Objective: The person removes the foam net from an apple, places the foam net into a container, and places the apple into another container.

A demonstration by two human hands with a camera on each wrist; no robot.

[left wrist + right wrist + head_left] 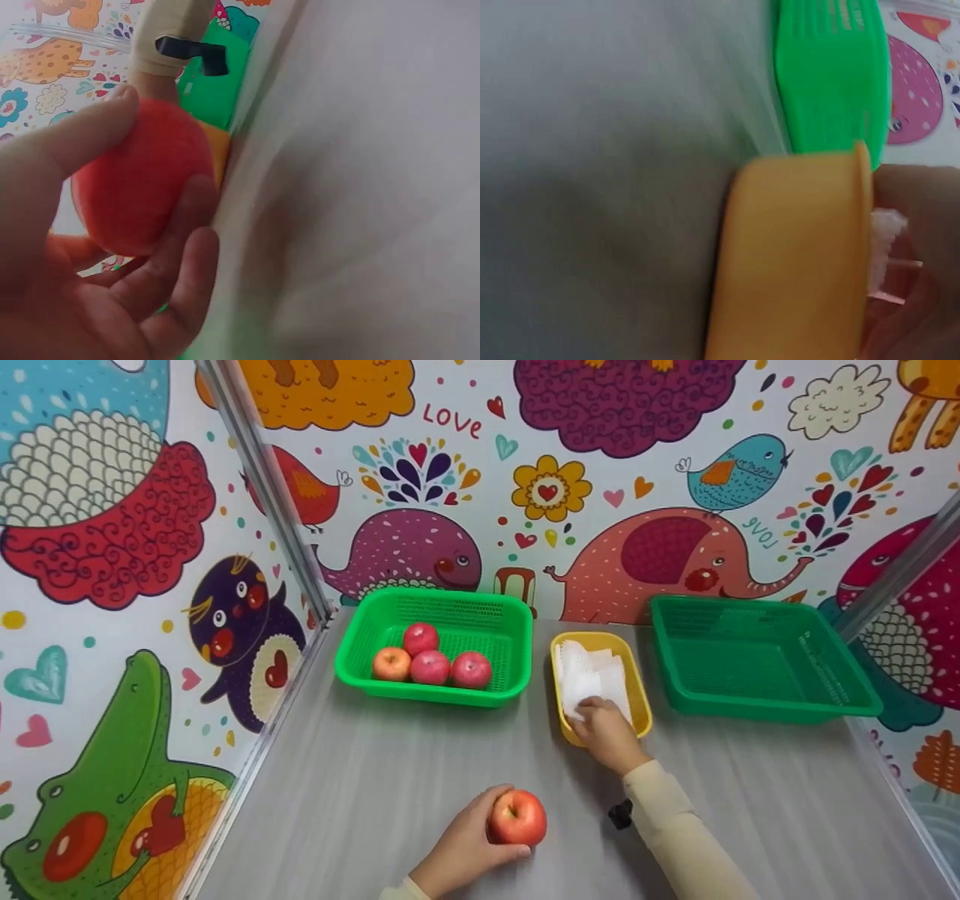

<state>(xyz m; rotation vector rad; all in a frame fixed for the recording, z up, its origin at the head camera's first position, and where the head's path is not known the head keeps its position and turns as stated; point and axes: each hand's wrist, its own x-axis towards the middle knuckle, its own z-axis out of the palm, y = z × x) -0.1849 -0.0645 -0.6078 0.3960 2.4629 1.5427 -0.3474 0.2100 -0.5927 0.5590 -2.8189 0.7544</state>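
Observation:
My left hand [476,832] curls its thumb and fingers round a red apple [519,817], held over the near part of the table. In the left wrist view the apple [142,180] fills the space between thumb and fingers. My right hand [604,731] reaches over the near end of a yellow basket [640,701]. Its curled fingers pinch a white foam net [589,697] from the layered pile inside. The right wrist view shows a bit of white netting [885,240] at the fingers, with the basket's wall [795,247] hiding the rest.
At the back left stands a bright green basket [435,694] with several apples [430,667] in it. A darker green basket [765,709] is at the back right. Patterned panels [420,427] border the grey table [352,780] at the back and sides.

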